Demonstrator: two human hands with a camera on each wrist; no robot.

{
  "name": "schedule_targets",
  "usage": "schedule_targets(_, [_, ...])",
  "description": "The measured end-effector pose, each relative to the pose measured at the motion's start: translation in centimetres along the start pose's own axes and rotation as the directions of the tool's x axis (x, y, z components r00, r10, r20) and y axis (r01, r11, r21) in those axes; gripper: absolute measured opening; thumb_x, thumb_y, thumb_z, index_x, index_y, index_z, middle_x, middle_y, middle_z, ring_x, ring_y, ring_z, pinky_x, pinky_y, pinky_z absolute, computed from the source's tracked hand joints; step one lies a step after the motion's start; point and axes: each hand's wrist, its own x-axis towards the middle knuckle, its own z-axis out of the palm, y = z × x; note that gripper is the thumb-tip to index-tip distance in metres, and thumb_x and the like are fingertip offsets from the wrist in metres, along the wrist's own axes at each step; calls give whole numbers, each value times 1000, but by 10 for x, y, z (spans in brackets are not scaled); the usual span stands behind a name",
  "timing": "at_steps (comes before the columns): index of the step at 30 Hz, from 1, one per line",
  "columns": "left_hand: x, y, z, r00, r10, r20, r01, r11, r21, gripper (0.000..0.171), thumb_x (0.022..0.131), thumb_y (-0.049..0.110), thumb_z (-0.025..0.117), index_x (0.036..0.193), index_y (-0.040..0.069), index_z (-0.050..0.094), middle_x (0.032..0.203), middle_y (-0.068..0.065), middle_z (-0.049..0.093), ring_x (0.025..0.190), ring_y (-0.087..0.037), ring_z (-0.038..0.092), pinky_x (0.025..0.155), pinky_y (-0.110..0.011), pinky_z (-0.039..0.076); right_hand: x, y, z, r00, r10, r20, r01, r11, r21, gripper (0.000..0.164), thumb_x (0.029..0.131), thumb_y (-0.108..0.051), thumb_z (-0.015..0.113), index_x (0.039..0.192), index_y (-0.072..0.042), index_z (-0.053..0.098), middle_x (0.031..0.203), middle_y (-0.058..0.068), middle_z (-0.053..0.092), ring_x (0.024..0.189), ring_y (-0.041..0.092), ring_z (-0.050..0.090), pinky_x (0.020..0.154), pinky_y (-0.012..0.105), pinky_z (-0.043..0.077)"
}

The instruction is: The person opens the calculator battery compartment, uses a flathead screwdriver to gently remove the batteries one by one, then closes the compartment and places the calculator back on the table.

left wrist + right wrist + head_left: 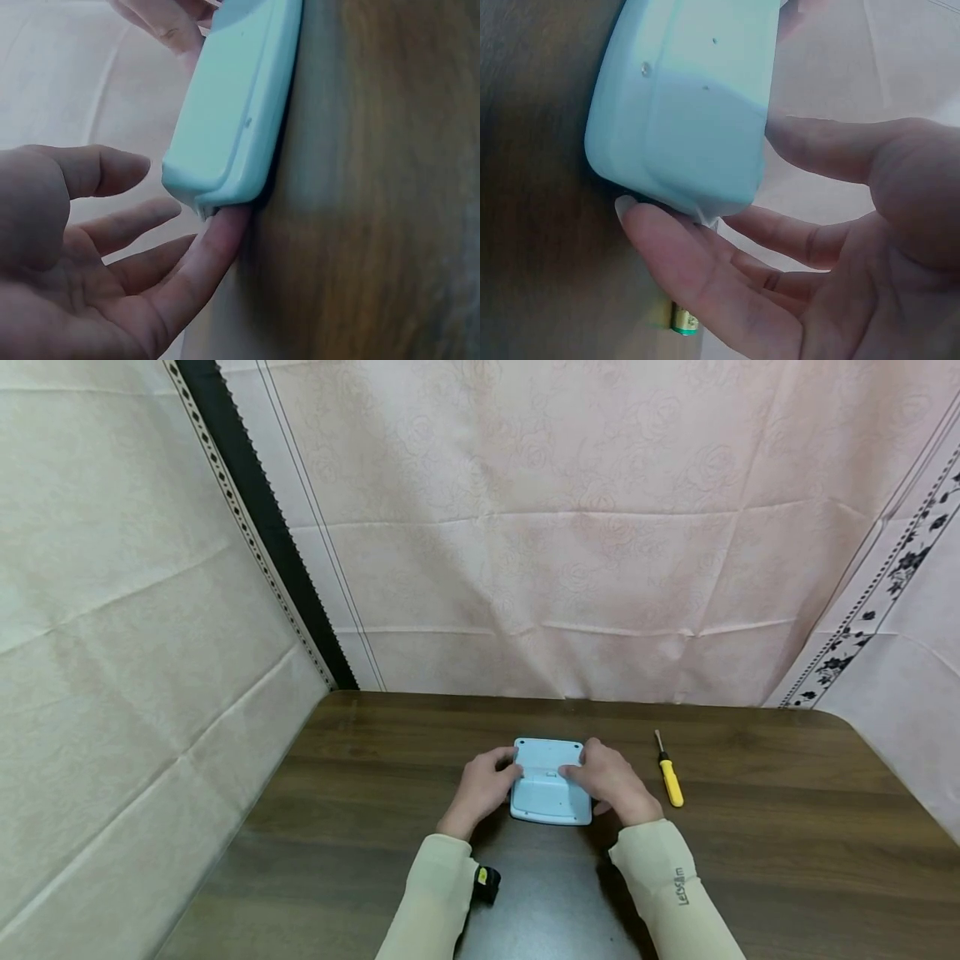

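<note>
A light-blue plastic calculator-like device (551, 808) lies on the table with its back up, showing small screw holes and a cover with a latch across the middle. At its left side, my left hand (480, 787) holds the edge, the thumb at the rim and a fingertip against the lower edge in the left wrist view. My right hand (611, 777) grips the opposite side, its thumb over the back near the latch and its fingers along the edge. A battery (685, 320) with a green and gold end shows beyond the right fingers in the right wrist view.
To the right of the device lies a screwdriver (671, 783) with a yellow handle, its tip pointing away. The brown wooden table (787, 810) ends at pale cloth hangings (585, 568) behind and at the sides. A black wrist strap piece (486, 883) sits by the left sleeve.
</note>
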Motion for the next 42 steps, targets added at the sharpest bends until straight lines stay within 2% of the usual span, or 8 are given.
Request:
schedule_targets(3, [0,-2,0,999,-44,6,44,994,-104,42,106,12,56,146,4,64,146,-16,61,100,-24,67,78,-39,63,1,1,1,1000,-9,8,9,1000,22,50,107,-22,66,135,15,48,121,29,61,91,33,67,63,43,63])
schedule_targets(7, [1,-5,-1,998,-65,7,66,979,-194,42,103,2,53,142,3,67,146,-16,61,92,-20,67,75,-35,63,1,1,2,1000,-13,7,12,999,39,50,107,-21,65,136,15,47,123,30,61,93,33,66,64,42,64])
schedule_targets(10, [0,-6,-3,999,-53,8,54,978,-203,42,101,-5,57,140,2,68,144,-16,62,93,-19,68,77,-34,62,2,2,3,1000,-10,12,9,998,54,51,108,-22,65,138,14,47,126,32,60,96,35,66,66,42,64])
schedule_targets(14, [1,-7,-6,999,-34,18,37,980,-196,43,96,-9,63,136,2,71,133,-17,68,100,-20,70,79,-32,59,4,1,1,1000,6,12,-7,997,74,51,108,-24,64,138,13,48,132,32,58,99,35,66,68,41,64])
schedule_targets(20, [1,-4,-11,999,-6,46,17,969,-246,45,95,-14,62,137,1,70,130,-20,68,111,-27,71,82,-35,61,3,2,-2,1000,-2,-6,3,993,118,50,108,-29,65,136,10,52,132,29,59,96,32,67,70,40,63])
schedule_targets(29, [-1,-2,-17,998,0,68,15,976,-219,46,97,-12,64,138,8,71,133,-14,67,117,-30,66,85,-35,57,6,7,-7,998,-46,-29,51,982,179,45,107,-31,67,129,7,59,124,25,61,95,32,66,70,40,63])
schedule_targets(34, [0,-2,-17,998,34,52,-24,984,-175,47,98,-10,67,139,11,72,127,-10,71,116,-27,67,86,-33,56,6,9,-10,996,-55,-64,67,975,211,43,106,-32,66,125,7,63,119,24,64,91,30,67,69,39,63])
schedule_targets(42, [1,0,-16,996,86,27,-82,988,-131,43,101,-2,69,141,15,71,130,-6,71,117,-27,67,90,-39,57,2,9,-15,990,-71,-119,99,963,250,48,107,-40,64,124,5,69,118,23,67,92,30,68,71,37,62])
